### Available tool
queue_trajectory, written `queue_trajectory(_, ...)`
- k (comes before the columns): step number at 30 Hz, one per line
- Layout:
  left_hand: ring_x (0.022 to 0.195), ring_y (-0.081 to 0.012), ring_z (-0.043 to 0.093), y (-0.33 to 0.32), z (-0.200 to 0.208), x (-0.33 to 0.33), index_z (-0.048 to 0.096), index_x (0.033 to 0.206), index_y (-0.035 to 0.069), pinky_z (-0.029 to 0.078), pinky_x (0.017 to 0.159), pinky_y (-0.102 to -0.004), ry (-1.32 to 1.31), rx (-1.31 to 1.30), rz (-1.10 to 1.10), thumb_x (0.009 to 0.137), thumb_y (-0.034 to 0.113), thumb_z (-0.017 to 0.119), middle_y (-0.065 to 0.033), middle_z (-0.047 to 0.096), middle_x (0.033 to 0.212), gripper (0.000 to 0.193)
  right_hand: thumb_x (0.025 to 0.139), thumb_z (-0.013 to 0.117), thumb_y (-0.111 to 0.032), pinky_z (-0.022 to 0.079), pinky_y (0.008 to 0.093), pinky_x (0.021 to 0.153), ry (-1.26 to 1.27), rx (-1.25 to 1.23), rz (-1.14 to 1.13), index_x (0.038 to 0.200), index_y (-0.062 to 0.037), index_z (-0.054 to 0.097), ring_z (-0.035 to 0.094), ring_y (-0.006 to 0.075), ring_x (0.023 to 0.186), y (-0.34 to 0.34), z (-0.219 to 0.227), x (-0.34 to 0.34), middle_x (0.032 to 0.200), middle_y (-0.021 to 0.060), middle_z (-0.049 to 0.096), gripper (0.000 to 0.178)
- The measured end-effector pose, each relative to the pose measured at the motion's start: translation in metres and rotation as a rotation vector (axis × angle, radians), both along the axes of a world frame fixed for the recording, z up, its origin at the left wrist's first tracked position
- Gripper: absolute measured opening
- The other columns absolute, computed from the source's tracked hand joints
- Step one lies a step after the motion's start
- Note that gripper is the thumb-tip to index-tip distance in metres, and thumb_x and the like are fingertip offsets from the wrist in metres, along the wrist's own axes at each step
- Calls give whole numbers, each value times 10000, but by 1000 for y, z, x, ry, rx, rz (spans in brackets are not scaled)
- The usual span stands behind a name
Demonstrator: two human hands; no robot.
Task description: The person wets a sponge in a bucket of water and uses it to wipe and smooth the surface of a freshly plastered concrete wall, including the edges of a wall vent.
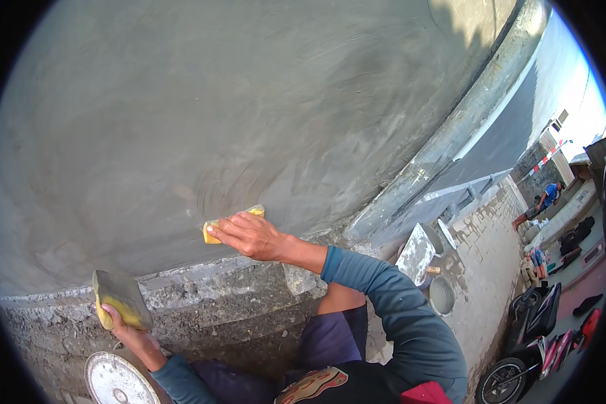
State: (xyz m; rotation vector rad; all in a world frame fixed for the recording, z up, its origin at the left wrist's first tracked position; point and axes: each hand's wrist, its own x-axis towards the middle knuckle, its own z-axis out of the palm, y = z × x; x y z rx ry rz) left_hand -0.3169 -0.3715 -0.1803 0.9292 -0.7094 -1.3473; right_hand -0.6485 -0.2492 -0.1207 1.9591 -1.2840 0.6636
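Note:
My right hand (pixel 252 236) is closed round a yellow sponge (pixel 212 233), which it presses against the lower part of a grey, freshly plastered wall (pixel 202 121). Curved smear marks show on the plaster just above it. Down at the left, my left hand (pixel 126 330) grips a thicker yellow foam block (pixel 119 294), its flat face smeared with grey cement. That block is held in front of the rough ledge (pixel 202 289) at the wall's foot; whether it touches the ledge I cannot tell.
A round whitish lid or disc (pixel 119 380) is below my left hand. To the right are a cement-covered board (pixel 416 254), a bucket (pixel 442 296) and a concrete pillar (pixel 444 141). Farther off stand a motorbike (pixel 512 377) and a person in blue (pixel 551 195).

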Motion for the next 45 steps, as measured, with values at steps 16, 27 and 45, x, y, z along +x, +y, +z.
queue_trajectory(16, 1152, -196, 574, 0, 3, -7, 478, 1383, 61, 473, 977, -353, 89, 12, -10, 1007, 426, 557, -76, 559, 1303, 530, 780, 641, 89, 484, 367, 777, -134, -387, -159, 1267, 5, 646, 578, 242, 889, -19, 43, 18, 1068, 113, 586, 494)
queue_trajectory(27, 1174, -199, 587, 36, 33, 27, 482, 1392, 37, 498, 969, -338, 93, -33, 3, 1016, 419, 539, -91, 566, 1323, 539, 857, 604, 115, 485, 349, 792, -414, -404, -347, 1304, -1, 613, 578, 269, 909, 65, 38, -18, 1079, 148, 590, 462)
queue_trajectory(45, 1135, -198, 611, 53, 47, 40, 490, 1370, 30, 534, 916, -351, 149, 18, -34, 1027, 373, 531, -98, 580, 1297, 486, 924, 587, 28, 496, 412, 847, -454, -504, -595, 1343, 99, 521, 587, 342, 965, 17, -1, 8, 1138, 216, 524, 430)
